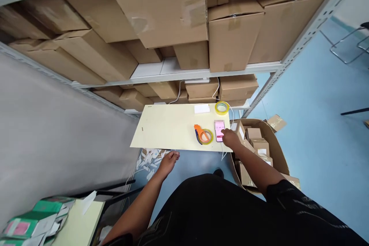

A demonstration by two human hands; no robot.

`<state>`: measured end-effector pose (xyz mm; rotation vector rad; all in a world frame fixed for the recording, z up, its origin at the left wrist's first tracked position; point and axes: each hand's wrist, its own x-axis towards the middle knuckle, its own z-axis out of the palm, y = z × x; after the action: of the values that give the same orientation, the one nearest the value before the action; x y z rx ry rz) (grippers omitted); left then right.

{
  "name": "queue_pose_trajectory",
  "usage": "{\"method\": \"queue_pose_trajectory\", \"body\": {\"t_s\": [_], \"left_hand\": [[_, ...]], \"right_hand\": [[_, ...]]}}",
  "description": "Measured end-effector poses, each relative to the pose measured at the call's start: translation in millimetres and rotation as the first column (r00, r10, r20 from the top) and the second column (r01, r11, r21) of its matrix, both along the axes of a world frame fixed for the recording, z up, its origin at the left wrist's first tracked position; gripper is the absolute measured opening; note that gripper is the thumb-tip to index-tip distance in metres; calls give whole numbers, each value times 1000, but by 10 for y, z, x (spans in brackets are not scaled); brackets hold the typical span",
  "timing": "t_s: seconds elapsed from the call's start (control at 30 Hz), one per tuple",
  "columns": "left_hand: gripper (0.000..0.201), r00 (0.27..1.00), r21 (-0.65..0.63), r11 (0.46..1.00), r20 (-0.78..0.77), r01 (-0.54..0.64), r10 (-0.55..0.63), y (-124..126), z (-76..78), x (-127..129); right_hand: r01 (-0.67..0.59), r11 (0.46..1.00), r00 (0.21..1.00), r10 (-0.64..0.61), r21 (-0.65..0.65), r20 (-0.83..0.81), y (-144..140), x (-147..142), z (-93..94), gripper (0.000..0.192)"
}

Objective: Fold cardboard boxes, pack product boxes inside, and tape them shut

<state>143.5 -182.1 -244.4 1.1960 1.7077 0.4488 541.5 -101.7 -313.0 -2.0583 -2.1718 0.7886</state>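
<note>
A pale yellow table stands in front of me. My right hand rests at its right front corner, fingers touching a phone with a pink screen that lies flat. Just left of the phone sits an orange and blue tape dispenser with a roll in it. A yellow tape roll and a small white box lie at the table's far edge. My left hand hangs below the front edge, fingers loosely apart, holding nothing.
Metal shelving packed with cardboard boxes rises behind the table. An open carton of small boxes sits on the blue floor at the right. Green and white packets lie at lower left. White cables run from the shelf.
</note>
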Motion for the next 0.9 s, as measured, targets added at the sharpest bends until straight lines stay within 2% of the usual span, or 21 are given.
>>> {"method": "queue_pose_trajectory", "body": {"t_s": [0.13,0.3,0.47,0.57,0.73,0.9], "left_hand": [[45,999,-34,999,-31,6,-7,-256,-94,-213],[44,998,-75,997,-50,-32,28,-485,-170,-403],[44,998,-69,996,-40,-56,53,-572,-247,-529],[45,997,-45,996,0,-76,76,-595,-287,-585],[44,992,0,995,79,-100,100,-675,-312,-790],[43,984,57,990,128,-130,122,-906,-269,-1307]], "right_hand": [[-11,999,997,16,-54,78,104,-29,-174,45],[15,996,992,-3,-93,124,54,-14,-345,50],[29,1000,992,-28,-10,120,-44,-39,-294,55],[47,998,997,-49,48,53,-169,-159,-224,51],[38,995,993,-28,95,-112,-519,-692,-96,48],[-50,991,980,72,124,-185,-834,-1564,127,42]]}}
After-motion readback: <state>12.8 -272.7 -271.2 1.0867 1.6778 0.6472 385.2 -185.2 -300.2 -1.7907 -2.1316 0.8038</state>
